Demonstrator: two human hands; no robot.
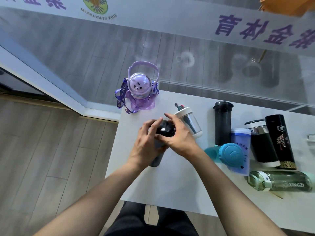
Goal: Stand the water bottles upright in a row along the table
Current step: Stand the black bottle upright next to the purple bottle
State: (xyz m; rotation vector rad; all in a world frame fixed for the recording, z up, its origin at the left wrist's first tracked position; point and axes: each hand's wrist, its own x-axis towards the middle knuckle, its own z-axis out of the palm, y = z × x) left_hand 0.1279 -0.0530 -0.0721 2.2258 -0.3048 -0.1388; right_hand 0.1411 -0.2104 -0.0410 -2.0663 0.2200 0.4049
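Head view shows the white table (pixel 179 181) with both hands meeting over a grey bottle with a dark cap (pixel 164 129) near its left edge. Biggest risk first: that edge lies just left of the left hand (pixel 146 143), so a base set down off-square could, I judge, tip the bottle toward the floor. Next, the clear jar with a white lid (pixel 190 123) lies on its side just beyond the right hand (pixel 179 137), close behind its fingertips; a wide sweep of that hand could knock it rolling. Farther right of both hands, well apart, the unsorted bottles crowd together: a tall dark tumbler (pixel 222 123), a teal bottle (pixel 228 154) on its side, a black flask (pixel 281 142) and a green bottle (pixel 281 182) lying flat. Reaching across for them could drag a forearm into the bottle in hand. The purple bear bottle (pixel 140 89) stands upright beyond the fingertips at the far corner, its lanyard draped over the edge, and a tug on that could pull it over.

The left hand's fingers (pixel 144 126) wrap the grey body from the left, closed on it; the right hand's fingers (pixel 170 117) curl over the cap from the right, also gripping. The cap shows between the two sets of fingertips, and the body runs down below the left palm toward the table; whether its base touches the table I cannot tell.
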